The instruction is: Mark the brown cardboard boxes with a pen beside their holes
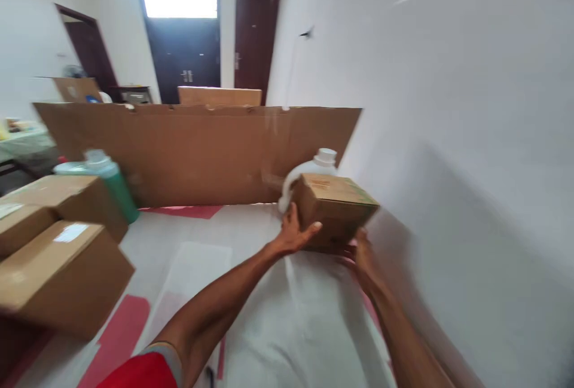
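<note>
Box (pixel 338 217) in front of white jug (pixel 314 167), far right corner of tabletop (pixel 251 225).
Left hand (pixel 293 236): spread against box's left side. Right hand (pixel 365 258): at lower right edge; grip indeterminate.

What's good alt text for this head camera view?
A person's left hand and right hand flank a cardboard box in front of a white jug, beside a pale wall. At the picture's left are more boxes and a green bottle.
</note>
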A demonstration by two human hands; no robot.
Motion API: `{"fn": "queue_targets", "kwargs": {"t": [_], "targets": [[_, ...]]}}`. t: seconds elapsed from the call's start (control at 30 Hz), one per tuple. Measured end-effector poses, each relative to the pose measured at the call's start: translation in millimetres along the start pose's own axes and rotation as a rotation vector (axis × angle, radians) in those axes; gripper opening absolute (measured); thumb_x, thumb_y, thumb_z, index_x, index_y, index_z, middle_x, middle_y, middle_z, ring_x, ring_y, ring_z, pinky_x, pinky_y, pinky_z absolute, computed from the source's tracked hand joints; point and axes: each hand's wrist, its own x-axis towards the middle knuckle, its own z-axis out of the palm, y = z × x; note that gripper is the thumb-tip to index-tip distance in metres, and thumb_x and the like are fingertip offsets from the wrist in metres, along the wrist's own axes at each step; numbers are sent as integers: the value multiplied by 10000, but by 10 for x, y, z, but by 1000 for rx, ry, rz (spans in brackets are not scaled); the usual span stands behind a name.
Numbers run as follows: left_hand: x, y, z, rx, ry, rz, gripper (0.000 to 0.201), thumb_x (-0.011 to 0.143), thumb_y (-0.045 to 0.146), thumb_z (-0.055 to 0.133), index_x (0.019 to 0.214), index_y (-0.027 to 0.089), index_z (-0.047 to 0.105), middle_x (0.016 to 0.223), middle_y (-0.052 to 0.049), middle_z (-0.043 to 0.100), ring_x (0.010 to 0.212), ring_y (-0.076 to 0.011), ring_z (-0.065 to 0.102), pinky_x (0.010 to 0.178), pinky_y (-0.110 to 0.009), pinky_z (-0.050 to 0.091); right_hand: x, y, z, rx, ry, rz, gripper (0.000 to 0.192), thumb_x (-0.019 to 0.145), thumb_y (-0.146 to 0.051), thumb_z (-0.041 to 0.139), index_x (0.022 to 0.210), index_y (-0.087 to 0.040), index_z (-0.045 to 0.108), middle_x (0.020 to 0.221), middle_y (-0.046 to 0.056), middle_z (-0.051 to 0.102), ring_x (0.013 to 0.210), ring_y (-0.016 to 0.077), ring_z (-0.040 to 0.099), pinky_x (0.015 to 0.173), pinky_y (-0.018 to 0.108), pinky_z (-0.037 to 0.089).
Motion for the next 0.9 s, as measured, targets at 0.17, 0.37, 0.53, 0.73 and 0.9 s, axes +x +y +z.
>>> {"fn": "queue_targets", "kwargs": {"t": [0.17,0.37,0.53,0.73,0.9], "targets": [[-1349,-127,-310,-35,93,24,1089,862,764,550,1668,149,154,1653,-253,302,1546,-418,302,1254,-600,298,-547,247,256,-132,-131,-17,336,891,-538,504,1007,-239,603,884,193,729,687,285,698,609,425,523],[-3719,-699,-898,168,595,32,778,869,673,562,1547,662,182,1638,48,380,1512,-413,364,1120,-658,456,-1586,400,1468,-106,-598,-191,707,702,-833,580,990,-199,698,873,140,756,774,303,711,626,411,557],[-4451,-985,-1696,227,1027,-189,782,957,621,470,1598,589,24,1743,166,52,1624,-342,32,1321,-581,162,-2542,244,2964,61,-868,-252,883,750,-892,516,1284,-206,667,1419,182,644,1316,348,583,1011,492,511],[-4365,-995,-2187,192,1087,-230,879,954,703,413,1655,230,174,1750,-95,160,1623,-351,17,1327,-550,53,-3259,352,3622,135,-966,-364,949,791,-944,358,1261,-184,676,1382,161,669,1314,307,578,1121,461,440],[-4625,-1004,-2016,7,1065,-196,852,924,725,509,1578,194,388,1698,-129,315,1620,-341,101,1333,-530,55,-3479,558,2709,8,-899,-419,662,909,-730,525,1334,-238,648,1368,118,660,1226,297,616,1037,450,499]]}}
